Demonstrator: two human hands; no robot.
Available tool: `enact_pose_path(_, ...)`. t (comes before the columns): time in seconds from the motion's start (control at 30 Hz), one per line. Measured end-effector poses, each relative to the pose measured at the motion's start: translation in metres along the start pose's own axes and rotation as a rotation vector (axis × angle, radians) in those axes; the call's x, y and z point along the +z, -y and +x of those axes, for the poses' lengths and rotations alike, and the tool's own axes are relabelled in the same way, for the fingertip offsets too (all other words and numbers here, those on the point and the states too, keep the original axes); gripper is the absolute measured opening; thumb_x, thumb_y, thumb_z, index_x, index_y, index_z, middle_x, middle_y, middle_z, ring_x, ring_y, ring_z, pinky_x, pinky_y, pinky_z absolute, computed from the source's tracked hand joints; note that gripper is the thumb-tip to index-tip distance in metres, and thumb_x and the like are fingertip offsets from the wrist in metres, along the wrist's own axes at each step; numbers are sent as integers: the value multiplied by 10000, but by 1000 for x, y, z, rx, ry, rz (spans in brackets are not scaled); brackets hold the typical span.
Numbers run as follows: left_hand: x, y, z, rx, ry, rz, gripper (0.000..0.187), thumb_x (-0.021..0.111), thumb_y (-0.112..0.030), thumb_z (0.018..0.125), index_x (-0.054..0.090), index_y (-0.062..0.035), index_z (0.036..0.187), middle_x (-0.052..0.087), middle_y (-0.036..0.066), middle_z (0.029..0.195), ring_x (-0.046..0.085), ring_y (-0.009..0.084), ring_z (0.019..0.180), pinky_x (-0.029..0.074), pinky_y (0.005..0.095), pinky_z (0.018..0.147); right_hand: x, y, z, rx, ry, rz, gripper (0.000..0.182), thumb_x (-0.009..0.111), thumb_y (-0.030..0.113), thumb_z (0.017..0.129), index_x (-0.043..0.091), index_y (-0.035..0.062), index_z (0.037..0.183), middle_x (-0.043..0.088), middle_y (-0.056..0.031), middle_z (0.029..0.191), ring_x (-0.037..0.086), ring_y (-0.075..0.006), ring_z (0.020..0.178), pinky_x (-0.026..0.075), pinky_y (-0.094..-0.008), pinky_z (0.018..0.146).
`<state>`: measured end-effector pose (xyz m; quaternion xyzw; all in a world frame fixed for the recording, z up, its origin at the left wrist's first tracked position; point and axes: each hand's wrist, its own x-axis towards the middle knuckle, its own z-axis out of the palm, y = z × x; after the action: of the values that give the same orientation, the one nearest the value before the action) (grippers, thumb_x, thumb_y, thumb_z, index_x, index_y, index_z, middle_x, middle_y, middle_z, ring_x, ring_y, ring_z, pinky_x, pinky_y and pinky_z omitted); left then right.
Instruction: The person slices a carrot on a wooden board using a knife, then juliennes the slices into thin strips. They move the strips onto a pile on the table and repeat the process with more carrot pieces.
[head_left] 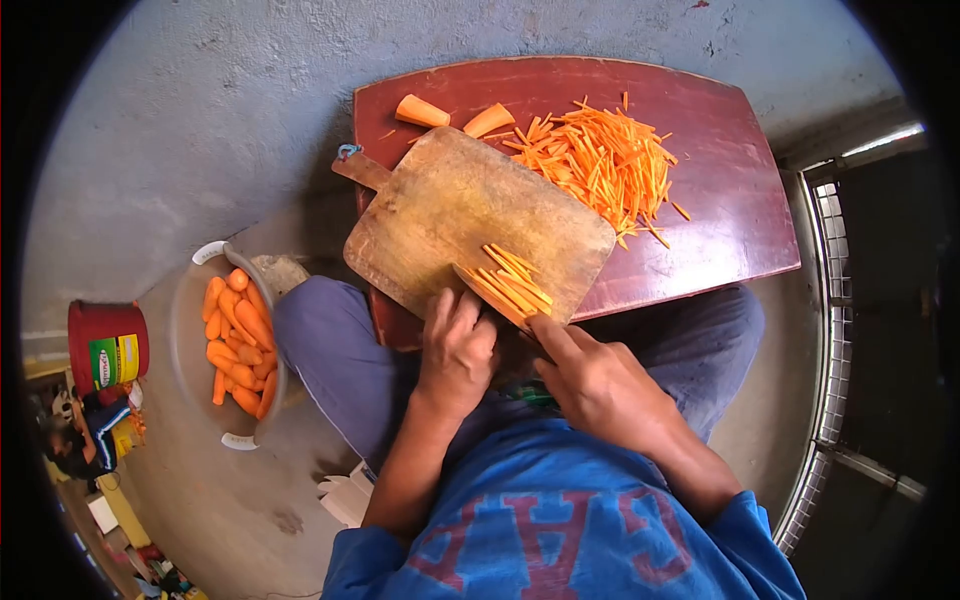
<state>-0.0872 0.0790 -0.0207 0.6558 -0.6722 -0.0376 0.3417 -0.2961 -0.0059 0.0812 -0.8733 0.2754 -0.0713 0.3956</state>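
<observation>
My right hand (pixel 605 385) grips a knife (pixel 488 299), its blade lying slantwise across the near edge of a worn wooden cutting board (pixel 440 210). Close beside the blade's near side, my left hand (pixel 458 350) has its fingers curled at the board's edge; what they hold, if anything, is hidden. Freshly cut carrot sticks (pixel 517 278) lie on the board along the blade's far side. Beyond the board, a heap of thin carrot strips (pixel 610 165) covers part of the dark red table (pixel 725 190). Two thick carrot pieces (pixel 422 111) rest behind the board.
On the floor at left stands a grey tub (pixel 184 340) with several peeled carrots (pixel 240 340). Farther left are a red bucket (pixel 108 345) and another person (pixel 90 440). A wall (pixel 220 120) rises behind the table, and a metal-framed door (pixel 822 300) is at right.
</observation>
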Motion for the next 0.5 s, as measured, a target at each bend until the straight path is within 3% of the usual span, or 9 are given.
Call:
enact_pose_path(0.1,4,2,-4,18,-1,-9,112,733,2,794,709,41,895,653,219,1081,608,471,1002,543,593,891,-8,8,-15,105,54,-20,558,742,76,1087,539,-23,1597,765,-334,1236,778,-556,999,647,-598,821)
enact_pose_path(0.5,-2,-1,-2,38,26,-15,88,723,36,787,665,38,854,686,222,1133,613,465,1013,551,587,911,2,-6,1,96,46,25,524,730,81,1094,554,-17,1577,776,-336,1267,773,-557,1076,640,-602,873)
